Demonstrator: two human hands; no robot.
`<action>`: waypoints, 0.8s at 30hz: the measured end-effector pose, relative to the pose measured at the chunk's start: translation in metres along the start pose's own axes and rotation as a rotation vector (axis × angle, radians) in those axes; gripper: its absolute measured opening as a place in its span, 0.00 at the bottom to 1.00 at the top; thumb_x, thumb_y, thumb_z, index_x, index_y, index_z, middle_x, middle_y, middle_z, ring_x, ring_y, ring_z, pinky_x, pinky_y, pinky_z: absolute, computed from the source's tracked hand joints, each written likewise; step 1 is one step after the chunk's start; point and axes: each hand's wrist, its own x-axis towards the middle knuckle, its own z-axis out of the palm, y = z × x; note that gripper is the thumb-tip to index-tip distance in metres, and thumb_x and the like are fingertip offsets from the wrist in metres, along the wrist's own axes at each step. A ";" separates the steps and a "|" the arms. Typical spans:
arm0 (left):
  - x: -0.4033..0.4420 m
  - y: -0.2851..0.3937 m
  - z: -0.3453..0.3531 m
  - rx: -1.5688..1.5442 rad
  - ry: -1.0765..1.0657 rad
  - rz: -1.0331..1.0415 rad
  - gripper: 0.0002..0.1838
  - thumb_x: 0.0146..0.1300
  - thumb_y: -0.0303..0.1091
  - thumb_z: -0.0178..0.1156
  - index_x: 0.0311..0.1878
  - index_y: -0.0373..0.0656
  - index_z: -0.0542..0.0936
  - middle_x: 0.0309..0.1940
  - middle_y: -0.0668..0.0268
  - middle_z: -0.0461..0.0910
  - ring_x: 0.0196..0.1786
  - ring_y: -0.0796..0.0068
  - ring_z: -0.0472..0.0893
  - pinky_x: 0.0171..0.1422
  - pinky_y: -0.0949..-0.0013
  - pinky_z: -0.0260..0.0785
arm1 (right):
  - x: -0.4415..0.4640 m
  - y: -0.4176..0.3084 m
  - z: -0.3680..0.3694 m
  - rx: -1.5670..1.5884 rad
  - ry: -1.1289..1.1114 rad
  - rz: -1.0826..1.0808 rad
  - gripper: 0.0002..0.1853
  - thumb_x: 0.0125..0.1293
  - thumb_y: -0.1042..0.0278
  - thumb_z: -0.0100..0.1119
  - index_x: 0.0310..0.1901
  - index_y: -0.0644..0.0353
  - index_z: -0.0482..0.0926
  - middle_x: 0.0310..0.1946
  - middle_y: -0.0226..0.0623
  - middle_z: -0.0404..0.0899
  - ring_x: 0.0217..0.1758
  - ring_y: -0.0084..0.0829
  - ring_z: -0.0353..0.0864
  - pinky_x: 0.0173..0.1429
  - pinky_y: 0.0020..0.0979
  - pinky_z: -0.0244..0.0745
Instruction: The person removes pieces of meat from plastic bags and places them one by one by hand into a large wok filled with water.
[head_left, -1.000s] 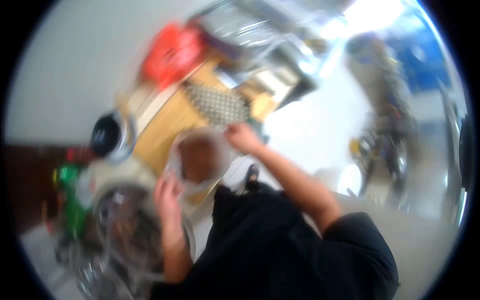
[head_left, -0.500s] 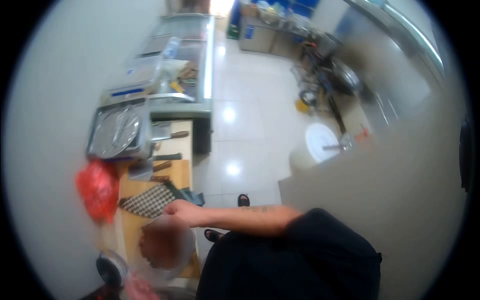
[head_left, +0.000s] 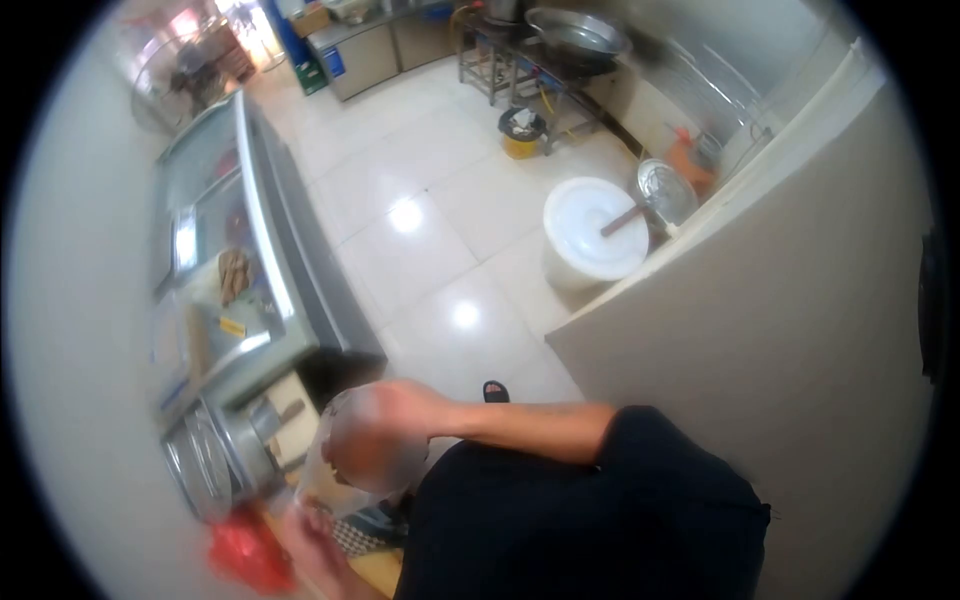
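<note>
White floor (head_left: 430,255) open beyond hands (head_left: 400,408) (head_left: 312,540) holding translucent bag (head_left: 365,460) at opposite edges.

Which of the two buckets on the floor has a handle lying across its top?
The white bucket, nearer the camera: a brown handle lies across its top. The yellow bucket, farther off, has none.

Lidded white bucket (head_left: 585,238) on tiled floor (head_left: 430,285).

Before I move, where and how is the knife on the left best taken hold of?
I would grip its brown handle, coming from above on the aisle side: the knife seems to lie flat, its handle points toward the aisle, and the broad blade faces away.
</note>
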 end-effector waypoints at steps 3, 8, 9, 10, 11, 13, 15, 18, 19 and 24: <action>0.071 -0.030 0.077 0.099 -0.168 0.009 0.16 0.71 0.39 0.58 0.44 0.33 0.82 0.21 0.72 0.68 0.24 0.80 0.67 0.33 0.70 0.67 | 0.022 0.020 -0.086 -0.034 0.106 0.222 0.17 0.64 0.59 0.66 0.40 0.69 0.82 0.29 0.41 0.83 0.28 0.28 0.82 0.35 0.31 0.77; 0.152 -0.040 0.241 0.209 -0.526 -0.115 0.14 0.74 0.36 0.55 0.48 0.33 0.79 0.24 0.71 0.69 0.25 0.78 0.68 0.38 0.72 0.69 | 0.045 0.013 -0.207 0.284 0.418 0.274 0.13 0.68 0.63 0.63 0.40 0.69 0.81 0.30 0.36 0.83 0.29 0.24 0.80 0.34 0.29 0.76; 0.169 -0.043 0.274 0.217 -0.551 -0.195 0.13 0.73 0.35 0.56 0.48 0.33 0.80 0.23 0.72 0.68 0.25 0.78 0.68 0.38 0.71 0.69 | 0.052 0.019 -0.227 0.294 0.507 0.344 0.13 0.69 0.65 0.62 0.40 0.69 0.81 0.29 0.34 0.82 0.29 0.23 0.80 0.34 0.28 0.76; 0.190 -0.049 0.305 0.240 -0.628 -0.216 0.13 0.73 0.35 0.57 0.48 0.32 0.80 0.22 0.72 0.69 0.25 0.78 0.69 0.38 0.71 0.69 | 0.059 0.025 -0.249 0.281 0.584 0.337 0.12 0.69 0.65 0.62 0.40 0.69 0.80 0.29 0.34 0.82 0.28 0.23 0.79 0.34 0.28 0.75; 0.209 -0.056 0.336 0.265 -0.703 -0.238 0.13 0.72 0.35 0.57 0.48 0.32 0.80 0.22 0.72 0.69 0.26 0.78 0.69 0.39 0.71 0.69 | 0.064 0.031 -0.271 0.270 0.659 0.332 0.11 0.69 0.66 0.62 0.40 0.68 0.80 0.28 0.33 0.81 0.28 0.22 0.79 0.34 0.27 0.74; 0.236 -0.070 0.398 0.356 -0.834 -0.185 0.13 0.71 0.34 0.59 0.48 0.31 0.80 0.23 0.71 0.71 0.27 0.78 0.71 0.39 0.72 0.68 | 0.070 0.052 -0.312 0.368 0.812 0.306 0.09 0.69 0.67 0.61 0.37 0.65 0.80 0.26 0.31 0.79 0.26 0.22 0.77 0.34 0.26 0.72; 0.264 -0.082 0.472 0.412 -0.976 -0.203 0.14 0.70 0.34 0.60 0.49 0.31 0.80 0.25 0.69 0.74 0.28 0.78 0.72 0.40 0.72 0.67 | 0.082 0.058 -0.353 0.349 0.995 0.340 0.09 0.68 0.67 0.61 0.33 0.62 0.78 0.23 0.31 0.77 0.28 0.24 0.76 0.39 0.27 0.72; 0.291 -0.098 0.551 0.396 -1.178 -0.270 0.14 0.70 0.35 0.60 0.48 0.31 0.80 0.25 0.69 0.74 0.29 0.77 0.73 0.40 0.72 0.68 | 0.094 0.074 -0.384 0.340 1.206 0.309 0.09 0.68 0.67 0.60 0.31 0.62 0.77 0.23 0.32 0.77 0.28 0.25 0.76 0.38 0.28 0.71; 0.301 -0.103 0.570 0.413 -1.219 -0.287 0.14 0.70 0.35 0.60 0.48 0.31 0.80 0.25 0.69 0.74 0.29 0.77 0.73 0.40 0.72 0.68 | 0.098 0.078 -0.385 0.343 1.253 0.312 0.09 0.68 0.67 0.60 0.31 0.62 0.77 0.23 0.32 0.77 0.28 0.25 0.76 0.38 0.28 0.71; 0.289 -0.145 0.762 0.550 -1.499 -0.305 0.14 0.71 0.38 0.62 0.33 0.37 0.78 0.23 0.69 0.75 0.29 0.79 0.73 0.38 0.74 0.64 | 0.092 0.101 -0.490 0.403 1.558 0.252 0.08 0.69 0.70 0.59 0.32 0.63 0.78 0.23 0.30 0.76 0.27 0.23 0.74 0.38 0.27 0.69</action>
